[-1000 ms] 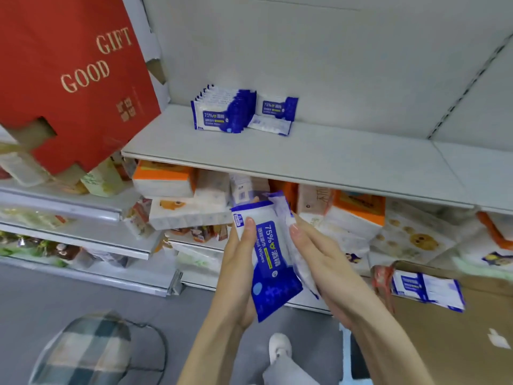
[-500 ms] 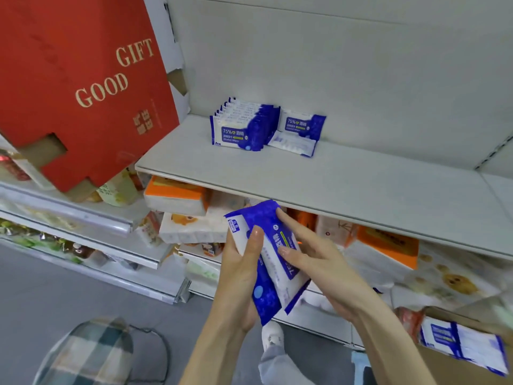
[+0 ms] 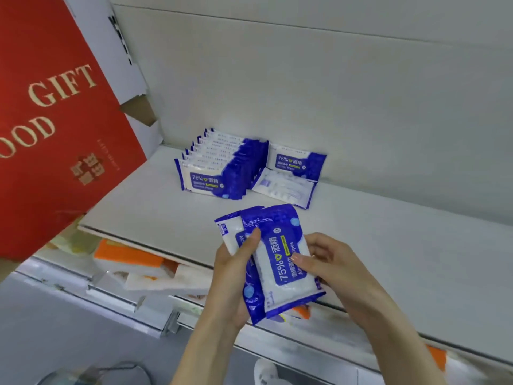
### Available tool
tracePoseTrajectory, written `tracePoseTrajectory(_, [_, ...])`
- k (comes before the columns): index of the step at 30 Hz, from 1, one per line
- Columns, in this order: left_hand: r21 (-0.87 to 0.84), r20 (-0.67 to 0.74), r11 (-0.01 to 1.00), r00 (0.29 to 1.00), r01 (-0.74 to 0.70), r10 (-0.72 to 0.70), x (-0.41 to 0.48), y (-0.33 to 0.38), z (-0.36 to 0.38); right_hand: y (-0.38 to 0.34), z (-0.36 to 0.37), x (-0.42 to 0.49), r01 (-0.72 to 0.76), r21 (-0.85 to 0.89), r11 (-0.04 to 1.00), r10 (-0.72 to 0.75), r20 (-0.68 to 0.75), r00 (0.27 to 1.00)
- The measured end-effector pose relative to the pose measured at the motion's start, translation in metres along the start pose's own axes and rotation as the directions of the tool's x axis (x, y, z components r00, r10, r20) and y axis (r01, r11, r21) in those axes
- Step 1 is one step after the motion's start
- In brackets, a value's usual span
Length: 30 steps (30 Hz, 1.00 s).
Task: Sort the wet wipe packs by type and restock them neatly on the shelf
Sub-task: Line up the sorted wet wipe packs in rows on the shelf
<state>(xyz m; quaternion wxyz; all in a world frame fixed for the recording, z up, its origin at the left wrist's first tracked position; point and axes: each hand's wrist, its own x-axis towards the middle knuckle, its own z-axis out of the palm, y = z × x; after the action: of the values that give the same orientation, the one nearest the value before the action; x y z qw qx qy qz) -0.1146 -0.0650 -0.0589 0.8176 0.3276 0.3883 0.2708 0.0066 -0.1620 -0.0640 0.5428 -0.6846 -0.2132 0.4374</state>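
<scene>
Both left hand (image 3: 233,276) and right hand (image 3: 333,262) fingers clamp a few blue wipe packs (image 3: 280,234) above the front of the shelf (image 3: 388,245), squaring them; next they seemingly need standing beside the upright row (image 3: 213,173).

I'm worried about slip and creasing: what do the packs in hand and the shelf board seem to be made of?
Held packs: thin plastic film, glossy; it glints and wrinkles at the sealed ends. Shelf board: smooth, matte off-white, probably painted metal or laminate; the look leaves that open.
</scene>
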Motion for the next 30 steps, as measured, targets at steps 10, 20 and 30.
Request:
tracePoseTrajectory(10, [0.06,-0.032,0.998,0.999,0.001,0.001,0.061,0.019,-0.006,-0.006,-0.03,0.032,0.061,0.27,0.961,0.01,-0.254,0.967])
tracePoseTrajectory(20, [0.36,-0.038,0.931,0.996,-0.057,0.076,0.097,0.037,-0.043,0.007,0.004,0.037,0.093,0.689,0.719,0.269,-0.399,0.877])
tracePoseTrajectory(30, [0.391,0.083,0.92,0.996,-0.017,-0.017,0.112,0.04,-0.056,0.004,0.042,0.051,0.081,0.73,0.679,0.273,-0.353,0.895])
